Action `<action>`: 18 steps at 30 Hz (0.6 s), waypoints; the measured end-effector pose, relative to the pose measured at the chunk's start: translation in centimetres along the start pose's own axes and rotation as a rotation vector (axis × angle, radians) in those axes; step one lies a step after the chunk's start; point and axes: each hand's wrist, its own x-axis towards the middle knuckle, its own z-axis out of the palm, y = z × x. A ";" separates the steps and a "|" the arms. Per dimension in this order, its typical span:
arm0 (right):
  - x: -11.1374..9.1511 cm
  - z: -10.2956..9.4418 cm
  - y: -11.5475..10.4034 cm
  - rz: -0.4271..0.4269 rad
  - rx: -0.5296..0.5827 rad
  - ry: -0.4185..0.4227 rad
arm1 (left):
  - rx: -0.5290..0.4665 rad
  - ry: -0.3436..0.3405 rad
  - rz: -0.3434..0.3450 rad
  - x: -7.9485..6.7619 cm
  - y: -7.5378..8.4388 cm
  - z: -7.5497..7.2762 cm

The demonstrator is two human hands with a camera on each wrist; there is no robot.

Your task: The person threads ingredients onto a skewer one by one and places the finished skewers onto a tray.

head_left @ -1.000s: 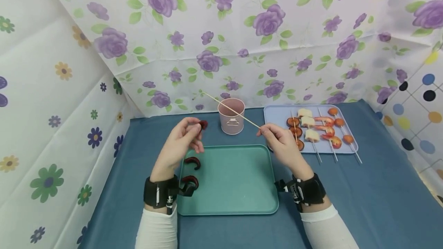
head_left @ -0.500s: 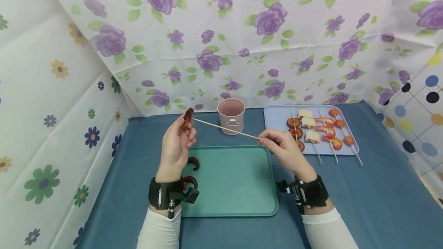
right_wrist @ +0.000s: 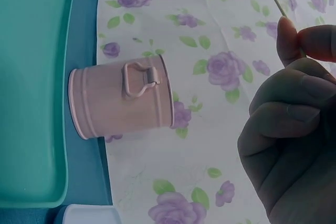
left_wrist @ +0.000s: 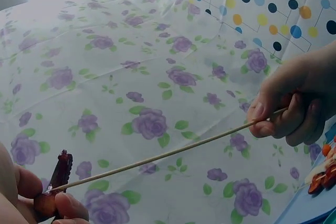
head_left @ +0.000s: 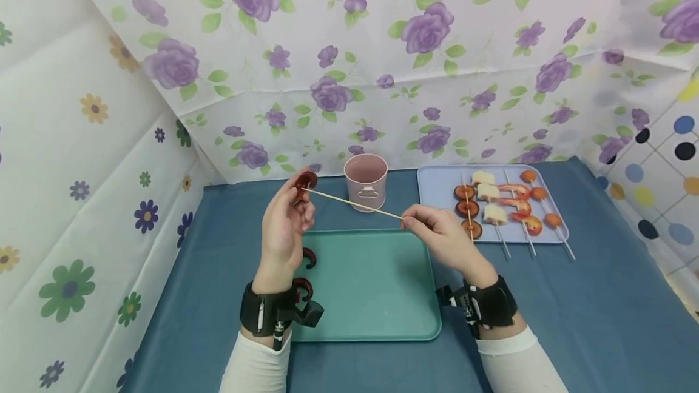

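Note:
Up above the green tray's far left corner, my left hand (head_left: 283, 232) pinches a dark red, curled octopus tentacle (head_left: 309, 180) between thumb and fingers. My right hand (head_left: 446, 240) grips one end of a thin wooden skewer (head_left: 352, 202) between thumb and forefinger. The skewer slants across to the left, its far tip meeting the tentacle (left_wrist: 62, 171) in the left wrist view; whether it has pierced it I cannot tell. Two more curled tentacles, a far one (head_left: 309, 258) and a near one (head_left: 303, 288), lie at the left of the green tray (head_left: 377, 290), partly hidden by my left arm.
A pink metal bucket (head_left: 366, 182) stands behind the green tray. To the right, a pale blue tray (head_left: 437, 173) bears several loaded skewers, with mushroom slices (head_left: 466, 208), white pieces (head_left: 494, 214), shrimp (head_left: 526, 221) and orange balls (head_left: 553, 220). Patterned cloth walls enclose the back and sides.
My left hand first drew back left and turned the tentacle upright, then shifted slightly right. The skewer's far tip dipped and came to the tentacle. My right hand moved little.

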 end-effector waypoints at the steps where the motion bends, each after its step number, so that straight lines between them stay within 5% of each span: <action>1: 0.1 0.0 0.0 0.004 -0.006 0.001 | 0.002 -0.001 0.004 0.0 0.1 0.0; 18: 0.2 0.4 -0.3 0.050 -0.029 0.001 | 0.120 0.012 0.114 -0.1 -0.1 0.0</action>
